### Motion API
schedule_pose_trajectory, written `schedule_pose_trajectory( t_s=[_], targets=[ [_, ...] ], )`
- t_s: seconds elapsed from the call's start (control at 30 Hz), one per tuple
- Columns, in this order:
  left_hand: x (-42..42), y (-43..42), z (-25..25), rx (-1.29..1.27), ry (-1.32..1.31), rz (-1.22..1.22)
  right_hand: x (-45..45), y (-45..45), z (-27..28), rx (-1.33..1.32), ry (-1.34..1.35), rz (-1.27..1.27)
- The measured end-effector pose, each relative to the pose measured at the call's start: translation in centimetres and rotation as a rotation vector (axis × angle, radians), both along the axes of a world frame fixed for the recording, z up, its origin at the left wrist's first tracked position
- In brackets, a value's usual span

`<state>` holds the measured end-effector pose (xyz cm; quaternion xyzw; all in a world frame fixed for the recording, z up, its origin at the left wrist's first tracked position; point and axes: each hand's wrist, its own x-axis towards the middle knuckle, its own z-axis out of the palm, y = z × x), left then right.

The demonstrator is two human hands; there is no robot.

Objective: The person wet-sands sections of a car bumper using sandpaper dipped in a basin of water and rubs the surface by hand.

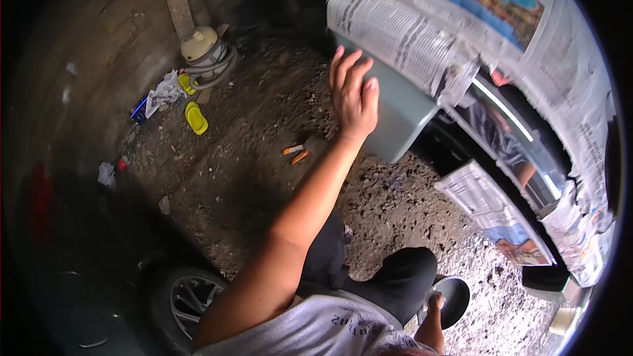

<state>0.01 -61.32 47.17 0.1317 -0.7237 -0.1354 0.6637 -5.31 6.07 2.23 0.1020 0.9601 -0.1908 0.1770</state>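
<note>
My left hand (pixel 355 100) reaches forward with its fingers stretched out, lying against the edge of a grey-green car body panel (pixel 399 102). Newspaper (pixel 395 33) covers the upper part of that panel. Low in the view, beside my knee, my right hand (pixel 435 303) grips the near side of a round dark bowl (pixel 455 300). The fingers of this hand are partly hidden, and I cannot make out what is in the bowl.
Newspaper also masks the car's upper body (pixel 494 0) around a light strip (pixel 504 109). On the dirt floor lie yellow clogs (pixel 196 118), orange-and-white pieces (pixel 300 157) and crumpled paper (pixel 165 91). A vacuum cleaner (pixel 200 46) stands by the wall. A car wheel (pixel 188 300) is behind my left side.
</note>
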Motion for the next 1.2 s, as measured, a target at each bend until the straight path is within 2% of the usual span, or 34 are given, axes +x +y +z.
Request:
schedule_pose_trajectory(
  t_s=[0.03,0.1,0.23,0.37,0.5,0.53,0.57,0.6,0.63,0.67,0.7,0.77,0.83,0.9,0.93,0.97,1.03,1.1,1.13,1.2],
  targets=[
    [0.0,0.1,-0.2,-0.001,0.015,-0.002,-1.4,1.1,-3.4,0.283,-0.193,0.271],
    [0.6,0.6,-0.1,0.012,-0.011,0.001,-0.6,1.2,-4.9,0.266,-0.310,0.211],
    [0.2,-0.1,0.3,-0.006,0.004,-0.004,1.3,1.8,-4.4,-0.272,-0.328,-0.166],
    [0.1,0.1,0.1,0.005,0.042,0.030,1.8,4.5,-8.5,-0.632,-0.333,-0.353],
    [0.0,0.7,0.6,-0.134,-0.011,0.112,1.6,2.6,-2.3,-0.373,-0.211,-0.092],
    [-0.2,1.1,0.9,-0.096,0.016,0.060,1.5,2.5,-0.5,-0.338,-0.191,-0.047],
    [-0.8,0.2,0.1,-0.164,-0.007,0.101,1.3,2.2,1.5,-0.330,-0.210,-0.025],
    [-0.4,-0.2,-0.1,-0.210,-0.037,0.069,1.9,0.4,5.9,-0.560,0.000,0.081],
    [-0.5,-0.4,-0.5,-0.163,-0.041,0.059,1.0,0.7,7.9,-0.474,-0.199,0.128],
    [-0.5,-0.3,-0.6,-0.179,-0.013,0.032,1.7,-0.5,10.3,-0.856,-0.037,-0.307],
    [-0.6,-0.1,-0.3,-0.191,0.021,0.027,2.2,-1.7,15.0,-0.983,0.011,-0.371],
    [-0.5,0.4,-0.3,-0.182,0.027,0.033,3.7,-2.9,18.3,-1.143,0.233,-0.642],
    [-0.6,0.2,-0.5,-0.193,-0.003,0.039,2.2,1.5,10.0,-0.520,0.300,-0.383],
    [-0.7,-0.6,-0.9,-0.245,0.001,0.068,0.8,1.1,12.5,-0.558,0.610,-0.307],
    [-0.6,-0.3,-0.9,-0.231,-0.012,0.080,0.6,0.0,18.6,-0.449,0.619,-0.245],
    [-0.4,0.1,-0.7,-0.215,-0.028,0.092,-1.2,0.1,21.3,-0.400,0.771,-0.203],
    [-0.5,-0.1,-1.0,-0.218,-0.012,0.072,-1.4,-3.0,34.3,-0.280,1.018,-0.018],
    [-1.0,-0.2,-0.9,-0.228,0.004,0.061,-3.1,-3.6,40.4,-0.120,1.205,0.038],
    [-1.0,-0.3,-1.0,-0.235,0.004,0.060,-4.5,-3.4,41.7,-0.047,1.306,0.130],
    [-0.9,-0.3,-0.9,-0.223,0.007,0.048,-5.6,-4.8,44.9,-0.003,1.232,0.195]
  ],
)
